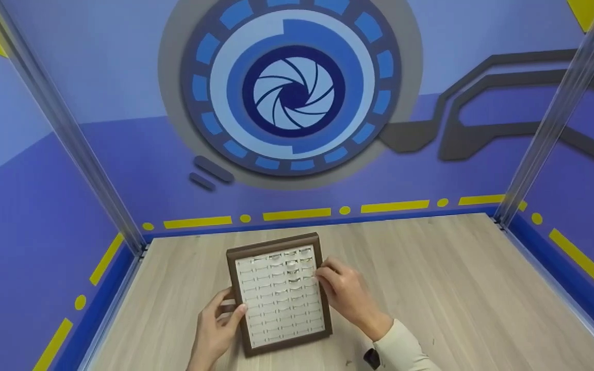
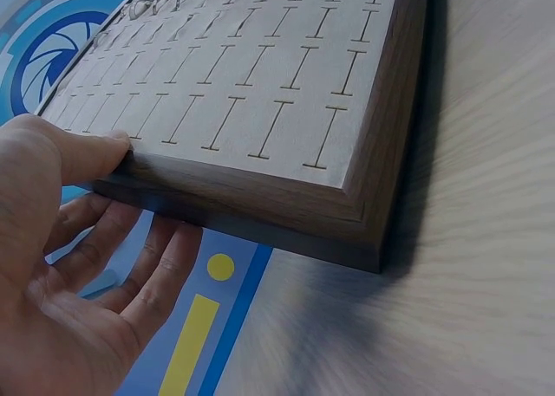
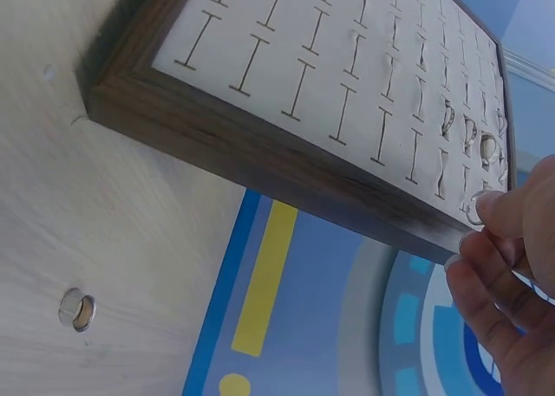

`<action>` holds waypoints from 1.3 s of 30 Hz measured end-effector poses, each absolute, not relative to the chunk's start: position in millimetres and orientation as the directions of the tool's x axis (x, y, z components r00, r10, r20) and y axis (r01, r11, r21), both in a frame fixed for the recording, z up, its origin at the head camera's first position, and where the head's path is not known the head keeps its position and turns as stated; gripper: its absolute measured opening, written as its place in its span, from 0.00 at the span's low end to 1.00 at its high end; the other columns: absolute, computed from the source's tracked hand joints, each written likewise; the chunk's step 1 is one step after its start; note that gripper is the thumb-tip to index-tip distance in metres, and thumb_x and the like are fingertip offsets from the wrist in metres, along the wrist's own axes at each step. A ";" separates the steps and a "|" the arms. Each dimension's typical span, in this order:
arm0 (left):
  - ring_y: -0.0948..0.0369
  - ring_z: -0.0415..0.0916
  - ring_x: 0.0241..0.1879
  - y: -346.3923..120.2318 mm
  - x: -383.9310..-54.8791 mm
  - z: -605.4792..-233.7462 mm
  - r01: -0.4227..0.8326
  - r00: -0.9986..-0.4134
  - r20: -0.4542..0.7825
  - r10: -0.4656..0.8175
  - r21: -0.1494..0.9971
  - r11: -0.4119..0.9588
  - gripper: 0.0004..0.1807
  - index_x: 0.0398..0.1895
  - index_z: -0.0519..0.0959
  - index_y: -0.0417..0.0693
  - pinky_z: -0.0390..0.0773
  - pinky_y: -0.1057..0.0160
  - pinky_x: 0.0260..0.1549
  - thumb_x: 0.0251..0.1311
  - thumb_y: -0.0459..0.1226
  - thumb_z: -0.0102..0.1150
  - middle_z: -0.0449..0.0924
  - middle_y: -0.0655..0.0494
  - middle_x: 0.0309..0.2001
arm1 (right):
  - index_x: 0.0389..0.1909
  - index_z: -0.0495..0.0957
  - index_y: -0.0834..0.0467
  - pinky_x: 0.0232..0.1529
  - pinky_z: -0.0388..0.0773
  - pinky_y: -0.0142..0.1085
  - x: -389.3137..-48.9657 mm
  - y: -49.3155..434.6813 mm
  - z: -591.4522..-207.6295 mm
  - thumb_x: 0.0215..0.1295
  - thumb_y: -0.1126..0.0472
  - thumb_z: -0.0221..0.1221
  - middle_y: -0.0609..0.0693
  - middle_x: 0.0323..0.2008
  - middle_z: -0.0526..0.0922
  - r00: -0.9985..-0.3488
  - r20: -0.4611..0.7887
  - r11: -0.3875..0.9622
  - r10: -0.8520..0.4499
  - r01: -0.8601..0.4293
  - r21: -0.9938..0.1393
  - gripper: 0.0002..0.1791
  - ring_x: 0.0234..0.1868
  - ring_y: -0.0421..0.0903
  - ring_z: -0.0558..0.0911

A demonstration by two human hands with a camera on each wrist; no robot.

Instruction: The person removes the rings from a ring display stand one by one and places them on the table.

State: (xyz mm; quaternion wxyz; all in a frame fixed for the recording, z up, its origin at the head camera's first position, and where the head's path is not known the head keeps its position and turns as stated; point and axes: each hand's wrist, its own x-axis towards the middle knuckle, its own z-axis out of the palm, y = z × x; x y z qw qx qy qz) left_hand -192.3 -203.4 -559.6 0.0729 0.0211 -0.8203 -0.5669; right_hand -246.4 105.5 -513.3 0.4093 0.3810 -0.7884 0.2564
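A ring display tray with a dark wooden frame and a pale slotted pad stands tilted up over the table. My left hand grips its left side, thumb on the front edge and fingers behind the frame. Several rings sit in slots toward the upper right of the pad; many other slots hold none. At the tray's right edge, the thumb and fingers of my right hand pinch a small silver ring, held right at the pad's surface. The fingertips partly cover that ring.
A loose silver ring lies on the wood-grain table near the tray's lower right. Blue printed panels with metal corner posts enclose the table at the back and both sides.
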 end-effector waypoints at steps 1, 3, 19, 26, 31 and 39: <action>0.52 0.84 0.53 -203.4 -192.0 -559.5 0.050 -0.989 0.097 -0.115 0.933 0.357 0.28 0.71 0.76 0.45 0.89 0.57 0.54 0.70 0.41 0.71 0.81 0.45 0.60 | 0.33 0.84 0.61 0.28 0.80 0.28 -246.4 106.4 -513.9 0.53 0.80 0.74 0.48 0.34 0.80 -0.371 0.842 0.578 -0.392 -0.811 -0.089 0.14 0.29 0.39 0.80; 0.53 0.84 0.53 -203.7 -192.1 -559.6 0.046 -0.988 0.094 -0.119 0.935 0.353 0.28 0.70 0.76 0.45 0.89 0.57 0.54 0.70 0.41 0.71 0.81 0.45 0.60 | 0.33 0.83 0.61 0.28 0.80 0.28 -246.3 108.3 -514.7 0.53 0.81 0.74 0.48 0.34 0.80 -0.365 0.846 0.578 -0.389 -0.812 -0.085 0.15 0.29 0.39 0.80; 0.51 0.85 0.53 -204.8 -192.7 -559.1 0.077 -0.986 0.125 -0.107 0.927 0.366 0.31 0.71 0.74 0.41 0.90 0.60 0.52 0.70 0.43 0.71 0.81 0.43 0.59 | 0.34 0.84 0.59 0.27 0.80 0.28 -242.0 129.3 -524.3 0.58 0.78 0.73 0.45 0.33 0.79 -0.472 0.787 0.642 -0.397 -0.755 -0.129 0.12 0.29 0.36 0.78; 0.52 0.84 0.53 -204.2 -191.7 -559.1 0.067 -0.989 0.108 -0.099 0.933 0.354 0.30 0.72 0.74 0.43 0.89 0.62 0.53 0.71 0.43 0.70 0.80 0.43 0.61 | 0.34 0.84 0.58 0.28 0.80 0.29 -241.8 137.4 -532.2 0.58 0.77 0.73 0.45 0.33 0.79 -0.484 0.779 0.648 -0.399 -0.750 -0.135 0.12 0.29 0.37 0.79; 0.52 0.85 0.53 -203.9 -191.5 -558.9 0.067 -0.989 0.110 -0.100 0.932 0.357 0.31 0.72 0.74 0.43 0.89 0.60 0.53 0.71 0.44 0.70 0.81 0.44 0.61 | 0.34 0.84 0.58 0.28 0.80 0.29 -241.6 144.4 -537.5 0.58 0.77 0.74 0.45 0.32 0.79 -0.500 0.768 0.663 -0.399 -0.736 -0.135 0.13 0.29 0.36 0.79; 0.53 0.84 0.54 -204.8 -192.3 -558.7 0.061 -0.989 0.104 -0.104 0.935 0.350 0.31 0.72 0.74 0.43 0.89 0.57 0.54 0.71 0.44 0.70 0.81 0.45 0.61 | 0.33 0.85 0.58 0.26 0.78 0.25 -240.3 157.4 -544.7 0.58 0.78 0.73 0.43 0.32 0.79 -0.555 0.736 0.687 -0.387 -0.706 -0.171 0.12 0.29 0.33 0.76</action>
